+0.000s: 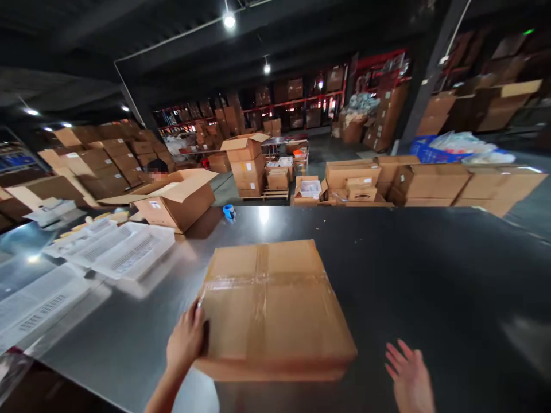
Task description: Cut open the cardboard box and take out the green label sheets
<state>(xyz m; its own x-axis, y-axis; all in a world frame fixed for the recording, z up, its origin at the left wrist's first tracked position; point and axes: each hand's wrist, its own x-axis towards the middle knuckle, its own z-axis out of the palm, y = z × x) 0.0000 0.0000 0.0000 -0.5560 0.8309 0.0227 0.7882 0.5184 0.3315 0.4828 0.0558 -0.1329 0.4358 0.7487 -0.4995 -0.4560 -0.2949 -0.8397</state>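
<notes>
1. Warehouse shelving and stacked cartons fill the dim background; before you lies a steel packing table [430,275], with an open carton [176,198] and clear plastic trays [124,252] toward its far left corner, and a blue tape roll [229,211] at the far edge.
2. Your left hand [186,341] presses flat against the left side of the sealed cardboard box [271,310], fingers [198,321] curled on its top edge, gripping nothing else.
3. Your right hand [408,376] hovers open, fingers spread, empty, apart from the box's right side.
4. The box sits near the table's near edge, flaps shut, clear tape crossing its top both ways, slightly wrinkled.
5. You look to be squaring or shifting the box; the next move calls for your right hand to meet its right side.
</notes>
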